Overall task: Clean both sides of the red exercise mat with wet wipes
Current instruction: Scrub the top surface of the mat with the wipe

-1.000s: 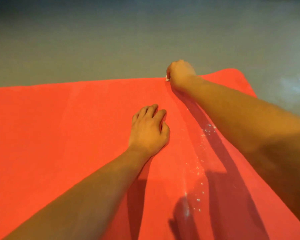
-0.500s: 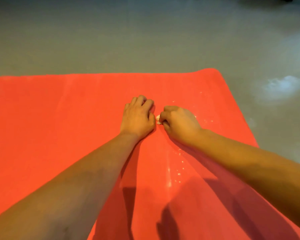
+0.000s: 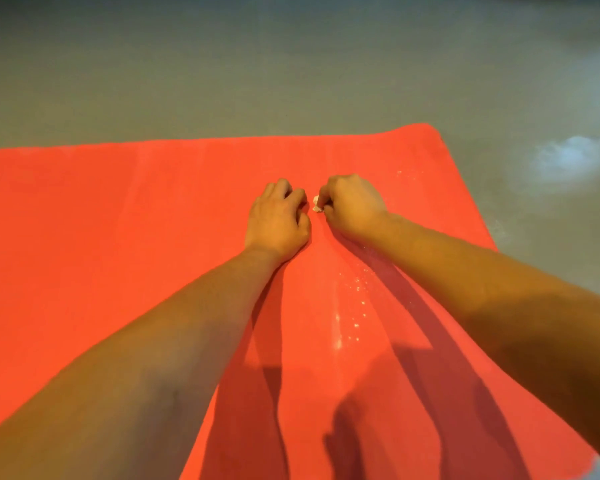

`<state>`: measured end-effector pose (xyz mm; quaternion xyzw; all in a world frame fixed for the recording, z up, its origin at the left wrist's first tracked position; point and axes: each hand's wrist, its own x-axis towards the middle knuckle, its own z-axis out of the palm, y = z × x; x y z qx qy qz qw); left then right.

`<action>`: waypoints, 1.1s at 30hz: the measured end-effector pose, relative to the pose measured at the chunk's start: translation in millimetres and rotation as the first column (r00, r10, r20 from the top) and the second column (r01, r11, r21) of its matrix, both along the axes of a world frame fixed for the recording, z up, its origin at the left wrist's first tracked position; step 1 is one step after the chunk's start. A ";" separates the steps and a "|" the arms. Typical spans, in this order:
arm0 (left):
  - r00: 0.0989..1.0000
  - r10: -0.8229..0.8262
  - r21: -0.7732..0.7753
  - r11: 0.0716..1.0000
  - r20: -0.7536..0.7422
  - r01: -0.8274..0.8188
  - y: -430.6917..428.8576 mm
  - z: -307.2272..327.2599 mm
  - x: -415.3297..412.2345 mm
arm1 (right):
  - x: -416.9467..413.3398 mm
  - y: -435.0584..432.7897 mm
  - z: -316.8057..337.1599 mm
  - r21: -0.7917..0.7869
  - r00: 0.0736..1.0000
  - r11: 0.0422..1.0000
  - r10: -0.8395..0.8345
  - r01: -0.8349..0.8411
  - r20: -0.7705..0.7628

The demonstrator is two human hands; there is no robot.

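Note:
The red exercise mat (image 3: 118, 220) lies flat on the floor and fills most of the view. My right hand (image 3: 354, 206) is curled around a small white wet wipe (image 3: 316, 204), pressing it on the mat near the middle; only a bit of the wipe shows at my thumb side. My left hand (image 3: 278, 220) rests on the mat right beside it, fingers bent, holding nothing. Wet droplets and a shiny streak (image 3: 347, 306) run down the mat under my right arm.
Grey floor (image 3: 291, 71) surrounds the mat beyond its far edge and its right edge. A pale glare patch (image 3: 568, 157) lies on the floor at the right. The mat's far right corner (image 3: 430, 131) is rounded.
My right hand drew the wipe back from the mat's far edge to the middle, beside my left hand. In the last half second both hands barely moved.

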<state>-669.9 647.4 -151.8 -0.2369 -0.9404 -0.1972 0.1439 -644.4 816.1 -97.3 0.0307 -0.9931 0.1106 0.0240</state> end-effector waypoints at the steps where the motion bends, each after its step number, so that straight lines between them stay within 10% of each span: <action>1: 1.000 -0.006 -0.011 1.000 0.005 0.006 0.2 1.7 0.4 | 19.5 -3.1 0.7 0.000 1.000 1.000 0.026 -0.026 -0.002; 10: 0.997 -0.030 -0.163 0.986 0.071 0.041 -9.7 8.9 24.7 | 142.7 -10.0 7.0 -0.027 0.975 0.977 0.215 -0.214 0.055; 19: 0.982 -0.048 -0.177 0.981 0.185 0.081 -25.0 16.2 87.1 | 66.4 -25.7 21.4 0.130 0.995 0.991 -0.029 0.017 0.090; 33: 0.891 -0.045 -0.285 0.939 0.452 0.191 -57.7 54.9 187.2 | 243.9 -42.1 23.4 0.080 0.941 0.954 0.266 -0.287 0.208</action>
